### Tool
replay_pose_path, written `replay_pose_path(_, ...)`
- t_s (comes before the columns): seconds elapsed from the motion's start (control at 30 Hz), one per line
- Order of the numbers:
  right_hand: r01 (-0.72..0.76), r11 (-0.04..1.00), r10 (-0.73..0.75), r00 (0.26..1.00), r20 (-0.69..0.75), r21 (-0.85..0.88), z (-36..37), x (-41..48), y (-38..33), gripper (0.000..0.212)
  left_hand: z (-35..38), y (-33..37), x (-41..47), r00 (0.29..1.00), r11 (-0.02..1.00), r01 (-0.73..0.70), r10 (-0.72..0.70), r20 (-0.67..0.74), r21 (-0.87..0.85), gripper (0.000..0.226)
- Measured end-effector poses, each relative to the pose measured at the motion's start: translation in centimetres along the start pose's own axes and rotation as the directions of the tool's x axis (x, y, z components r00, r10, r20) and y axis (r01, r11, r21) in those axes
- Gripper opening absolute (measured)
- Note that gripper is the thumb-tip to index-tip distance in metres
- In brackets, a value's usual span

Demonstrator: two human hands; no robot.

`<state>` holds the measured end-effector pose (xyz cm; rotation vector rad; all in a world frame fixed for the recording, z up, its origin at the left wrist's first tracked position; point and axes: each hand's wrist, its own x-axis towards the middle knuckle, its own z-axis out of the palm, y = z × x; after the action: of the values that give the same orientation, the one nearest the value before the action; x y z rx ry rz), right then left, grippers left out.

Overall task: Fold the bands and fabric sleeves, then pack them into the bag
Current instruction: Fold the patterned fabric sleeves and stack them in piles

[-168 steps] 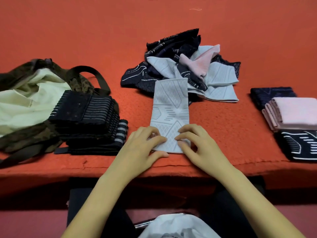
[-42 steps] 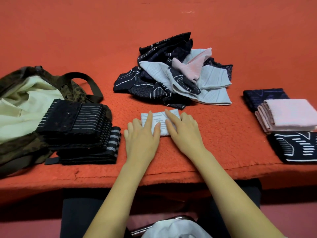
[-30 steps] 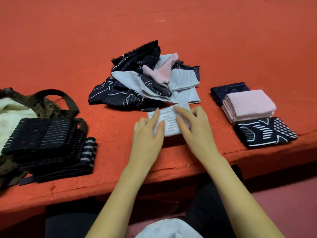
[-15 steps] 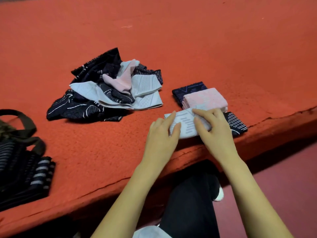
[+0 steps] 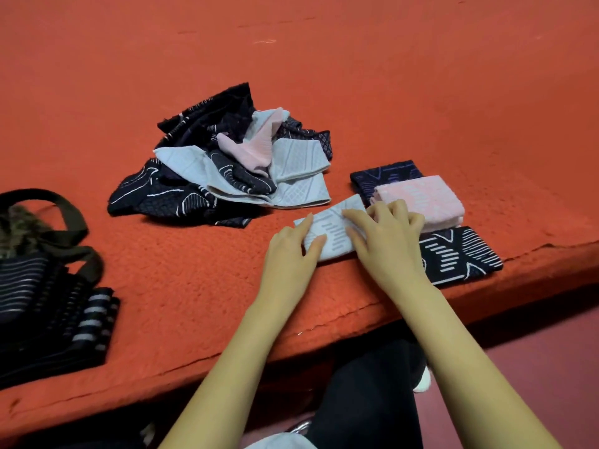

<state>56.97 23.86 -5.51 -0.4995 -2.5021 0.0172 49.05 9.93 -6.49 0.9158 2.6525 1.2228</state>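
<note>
Nearest, below the folded pale grey sleeve (image 5: 334, 236): the person's dark trousers (image 5: 366, 393), seen under the edge of the red felt table (image 5: 194, 319). The folded pale grey sleeve lay on the felt close to that edge. The left hand (image 5: 288, 264) rested on the sleeve's left end with fingers and thumb straight and flat, pressing it. The right hand (image 5: 385, 241) covered the sleeve's right end, its forefinger straight along the top and its other fingers curled down over the end, gripping it. Just right of the sleeve, partly under the right wrist, was a folded black sleeve with white lines (image 5: 460, 257). Behind and right of the sleeve, touching the right hand's knuckles, lay a folded pink sleeve (image 5: 424, 199). It overlapped a folded navy sleeve (image 5: 385, 176) farther back. Well left of the sleeve stood a stack of black striped bands (image 5: 48, 312), with the camouflage bag (image 5: 19, 228) and its dark straps behind it. Behind and left of the sleeve, near it, was a loose pile of unfolded sleeves (image 5: 227, 170) in black, grey and pink.
</note>
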Motion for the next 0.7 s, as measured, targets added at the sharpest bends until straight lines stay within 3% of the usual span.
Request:
replay_pose_path(0.4,-0.003,0.982,0.006,1.000,0.016,-0.190,1.3,-0.1,0.4,0.039,1.0,0.1,-0.3,0.995,0.972,0.031,-0.009,-0.097,0.234,0.049)
replay_pose_path(0.5,0.039,0.967,-0.029,0.999,0.042,-0.252,1.5,0.0,0.6,0.041,0.6,0.3,-0.3,0.998,0.934,0.059,-0.044,-0.050,0.353,0.045)
replay_pose_path(0.6,0.033,0.976,-0.027,0.999,0.032,-0.217,1.3,0.6,0.3,0.043,-0.5,0.4,0.2,0.998,0.932,0.043,-0.056,0.024,0.359,0.043)
replay_pose_path(0.7,0.014,0.996,-0.011,0.999,0.030,-0.085,1.2,1.9,-1.2,0.047,-2.0,0.1,1.5,0.999,0.966,0.016,-0.002,-0.054,0.256,0.038)
